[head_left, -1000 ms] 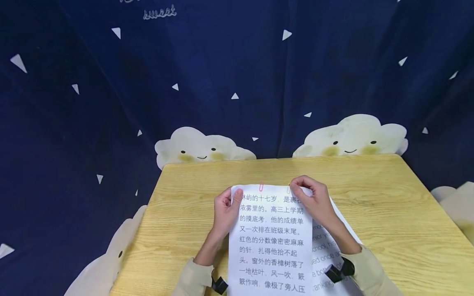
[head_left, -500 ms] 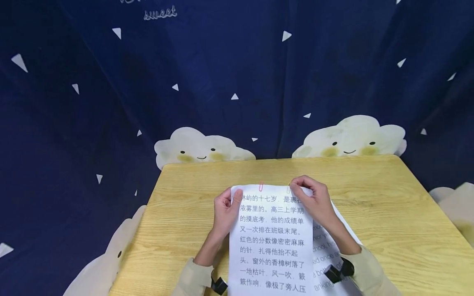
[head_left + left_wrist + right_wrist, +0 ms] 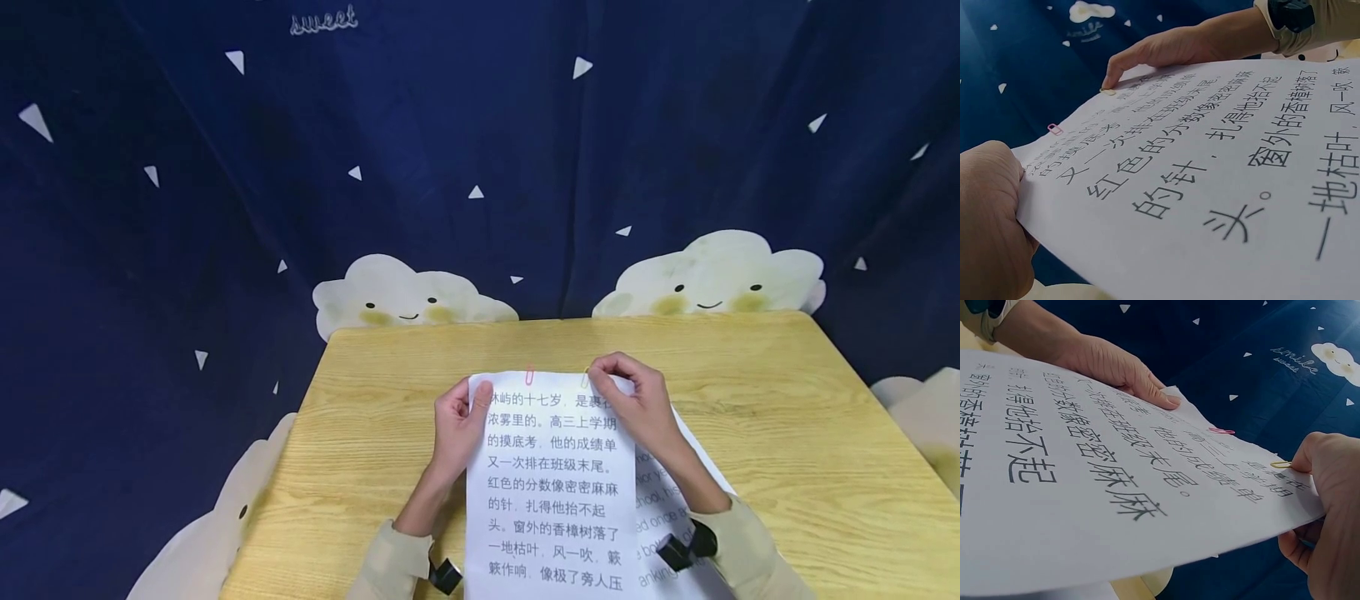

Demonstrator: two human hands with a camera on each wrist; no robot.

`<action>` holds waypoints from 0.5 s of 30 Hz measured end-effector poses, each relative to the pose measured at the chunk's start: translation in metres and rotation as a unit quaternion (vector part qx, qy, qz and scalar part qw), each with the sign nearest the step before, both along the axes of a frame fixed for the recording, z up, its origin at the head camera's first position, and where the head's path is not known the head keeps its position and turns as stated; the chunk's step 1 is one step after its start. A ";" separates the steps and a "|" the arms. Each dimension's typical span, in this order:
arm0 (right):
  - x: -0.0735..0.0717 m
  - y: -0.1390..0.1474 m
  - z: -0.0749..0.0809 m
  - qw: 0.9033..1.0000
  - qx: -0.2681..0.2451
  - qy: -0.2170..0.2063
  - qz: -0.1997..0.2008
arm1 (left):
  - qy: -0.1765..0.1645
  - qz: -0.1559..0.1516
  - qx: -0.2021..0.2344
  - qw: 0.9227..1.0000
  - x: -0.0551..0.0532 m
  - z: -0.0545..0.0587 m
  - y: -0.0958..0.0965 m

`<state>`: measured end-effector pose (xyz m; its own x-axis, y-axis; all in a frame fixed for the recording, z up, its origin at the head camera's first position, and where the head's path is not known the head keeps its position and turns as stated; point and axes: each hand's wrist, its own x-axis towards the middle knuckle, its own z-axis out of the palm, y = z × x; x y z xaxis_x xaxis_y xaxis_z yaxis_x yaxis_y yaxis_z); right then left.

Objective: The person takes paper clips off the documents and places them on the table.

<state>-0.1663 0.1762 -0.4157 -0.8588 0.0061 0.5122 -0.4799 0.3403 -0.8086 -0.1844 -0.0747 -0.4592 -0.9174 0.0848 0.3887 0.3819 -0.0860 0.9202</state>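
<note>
A sheet of paper point(image 3: 551, 500) printed with large Chinese characters is held up by both hands near its top edge. My left hand point(image 3: 457, 425) grips the top left corner, its thumb lying on the printed face. At the top right, my right hand point(image 3: 637, 404) pinches the edge beside a yellow paper clip point(image 3: 1280, 465), fingertips right at the clip. A pink paper clip point(image 3: 529, 377) sits on the top edge between the hands. In the right wrist view, some right-hand fingers show below the sheet.
Another sheet with English print point(image 3: 663, 517) lies on the wooden table point(image 3: 810, 417), partly covered by the held paper and the right forearm. Behind the table hangs a dark blue curtain point(image 3: 420, 125) with white triangles and clouds. Each wrist wears a black camera strap.
Both hands keep their hold on the paper and its clips stay in place. The whole head view shifts only slightly.
</note>
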 end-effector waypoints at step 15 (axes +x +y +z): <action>-0.002 0.000 -0.002 1.000 -0.021 0.004 0.001 | -0.011 0.006 0.001 1.000 -0.001 -0.002 0.001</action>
